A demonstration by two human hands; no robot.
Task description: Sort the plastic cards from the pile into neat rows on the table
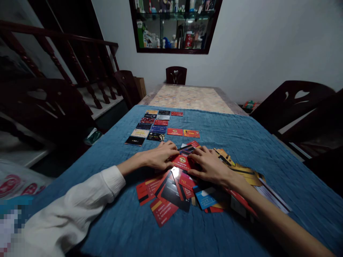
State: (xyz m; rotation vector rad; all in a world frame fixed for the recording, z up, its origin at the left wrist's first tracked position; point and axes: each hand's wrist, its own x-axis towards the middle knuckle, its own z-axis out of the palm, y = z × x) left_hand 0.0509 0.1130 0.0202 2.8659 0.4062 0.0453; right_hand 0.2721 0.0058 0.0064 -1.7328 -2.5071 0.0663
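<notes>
A loose pile of cards (174, 194), red, black, yellow and blue, lies spread on a blue cloth (241, 135) in front of me. My left hand (160, 155) rests at the pile's far left edge, fingers curled onto a red card (182, 161). My right hand (209, 165) lies flat on the pile just right of that red card, fingers stretched out and touching it. Farther off, several cards sit in neat rows (152, 126), with two red-orange cards (183, 132) beside them.
The table carries on past the cloth with a patterned top (187, 97). Dark wooden chairs stand at the far end (176, 75), at the right (297, 103) and at the left (40, 107). A stair railing (66, 53) runs at the left. A wall cabinet (174, 25) holds bottles.
</notes>
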